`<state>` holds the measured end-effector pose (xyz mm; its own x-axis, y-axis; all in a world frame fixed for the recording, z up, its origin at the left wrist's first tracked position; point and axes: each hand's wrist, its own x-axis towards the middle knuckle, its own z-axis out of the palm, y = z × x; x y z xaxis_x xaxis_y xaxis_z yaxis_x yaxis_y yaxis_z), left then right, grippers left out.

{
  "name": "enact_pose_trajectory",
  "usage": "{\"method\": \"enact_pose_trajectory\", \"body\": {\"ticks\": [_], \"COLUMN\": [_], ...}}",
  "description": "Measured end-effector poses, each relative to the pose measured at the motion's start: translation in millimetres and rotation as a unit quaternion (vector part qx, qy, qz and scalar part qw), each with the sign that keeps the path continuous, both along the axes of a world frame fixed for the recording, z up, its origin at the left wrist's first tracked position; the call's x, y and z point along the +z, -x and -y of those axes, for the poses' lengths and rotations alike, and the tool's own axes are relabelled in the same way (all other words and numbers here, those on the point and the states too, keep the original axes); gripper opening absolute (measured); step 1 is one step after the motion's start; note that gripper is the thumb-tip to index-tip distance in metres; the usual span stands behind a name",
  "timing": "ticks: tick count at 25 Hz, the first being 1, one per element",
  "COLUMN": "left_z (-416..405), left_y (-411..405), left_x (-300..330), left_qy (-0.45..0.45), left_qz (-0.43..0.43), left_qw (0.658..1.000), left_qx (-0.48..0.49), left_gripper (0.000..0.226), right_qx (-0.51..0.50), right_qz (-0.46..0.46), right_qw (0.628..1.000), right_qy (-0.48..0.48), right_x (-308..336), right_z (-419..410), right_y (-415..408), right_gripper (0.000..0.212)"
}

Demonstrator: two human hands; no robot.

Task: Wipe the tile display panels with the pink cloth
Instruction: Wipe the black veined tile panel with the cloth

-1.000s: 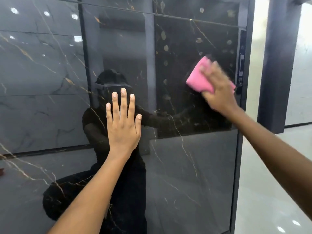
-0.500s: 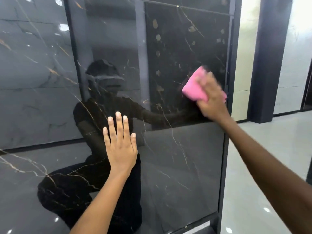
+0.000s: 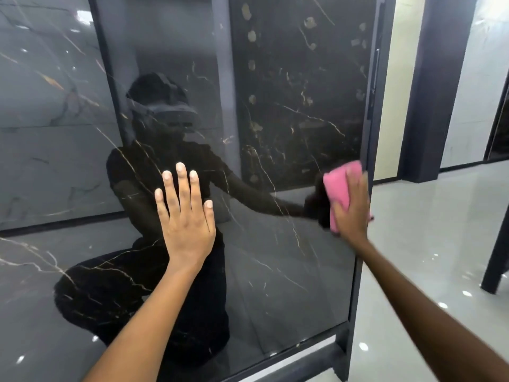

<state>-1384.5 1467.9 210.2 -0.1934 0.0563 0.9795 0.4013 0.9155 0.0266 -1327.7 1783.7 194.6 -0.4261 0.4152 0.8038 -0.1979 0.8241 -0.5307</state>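
Dark tile panel (image 3: 275, 271) — fingers (image 3: 355, 183) on pink cloth (image 3: 340, 188)

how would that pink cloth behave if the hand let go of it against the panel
The pink cloth looks folded into a soft pad, so it is probably floppy and light. The tile panel is upright and glossy enough to mirror the person, so the cloth would likely slide off and drop. Only the right hand pressing it seems to keep it there.
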Motion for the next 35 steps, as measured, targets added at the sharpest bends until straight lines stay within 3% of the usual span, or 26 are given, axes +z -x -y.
{"method": "enact_pose_trajectory", "body": {"ticks": [2,4,6,8,10,11,13,17,18,20,23,25,27,29,31,33,35], "left_z": [2.3,5.9,9.1,10.9,11.0,10.7,10.0,10.4,10.3,10.6,11.6,10.9,10.9,11.5,12.4,14.8,16.1], "left_y": [0.9,1.3,0.2,0.5,1.3,1.1,1.9,2.9,3.1,3.8,3.4,1.6,2.3,2.0,0.4,-0.4,-2.2], "left_x": [-2.9,-14.6,-32.5,-44.8,-46.8,-46.4,-46.0,-48.0,-48.3,-48.3,-48.6,-50.0,-48.9,-48.1,-49.5,-46.6,-43.9], "left_qy": [0.007,0.022,0.047,0.060,0.059,0.058,0.059,0.052,0.052,0.054,0.064,0.068,0.071,0.065,0.061,0.062,0.043], "left_qz": [0.000,-0.002,-0.004,-0.002,0.001,0.001,-0.003,-0.010,-0.012,-0.016,-0.011,-0.008,-0.008,-0.001,0.003,-0.001,0.002], "left_qw": [1.000,1.000,0.999,0.998,0.998,0.998,0.998,0.998,0.998,0.998,0.998,0.997,0.997,0.998,0.998,0.996,0.994], "left_qx": [-0.005,-0.002,0.002,0.012,0.015,0.014,0.016,0.022,0.021,0.016,0.023,0.023,0.025,0.013,-0.018,-0.056,-0.097], "left_gripper": [0.059,0.059,0.059,0.059,0.060,0.060,0.059,0.057,0.057,0.057,0.058,0.058,0.058,0.058,0.058,0.059,0.057], "right_qx": [-0.029,-0.067,-0.083,-0.062,-0.013,-0.003,0.014,-0.015,-0.006,0.032,0.044,0.065,0.070,0.074,0.056,0.042,0.076], "right_qz": [-0.018,-0.040,-0.032,0.021,0.090,0.094,0.053,-0.086,-0.111,-0.116,-0.004,0.049,-0.017,-0.111,-0.155,-0.167,-0.091], "right_qw": [0.999,0.996,0.996,0.997,0.996,0.995,0.996,0.987,0.979,0.949,0.864,0.821,0.854,0.927,0.955,0.930,0.848], "right_qy": [-0.027,-0.036,0.019,0.043,-0.016,-0.045,-0.072,-0.135,-0.169,-0.292,-0.502,-0.566,-0.515,-0.350,-0.248,-0.326,-0.516], "right_x": [80.0,105.2,50.8,-53.1,-138.6,-149.6,-102.9,50.2,55.9,7.5,-135.0,-168.5,-122.7,-33.3,20.3,-4.6,-83.6], "right_z": [-23.8,-50.0,-46.7,-10.1,25.3,30.1,20.7,52.3,72.6,108.1,106.1,86.4,84.1,99.6,129.0,150.5,150.0], "right_y": [9.3,18.6,21.4,9.9,-8.8,-14.5,-8.0,19.7,25.9,28.9,12.0,-3.3,6.4,19.2,28.5,33.0,27.1], "right_gripper": [0.076,0.076,0.078,0.083,0.089,0.088,0.084,0.074,0.073,0.074,0.094,0.105,0.100,0.084,0.073,0.078,0.084]}}
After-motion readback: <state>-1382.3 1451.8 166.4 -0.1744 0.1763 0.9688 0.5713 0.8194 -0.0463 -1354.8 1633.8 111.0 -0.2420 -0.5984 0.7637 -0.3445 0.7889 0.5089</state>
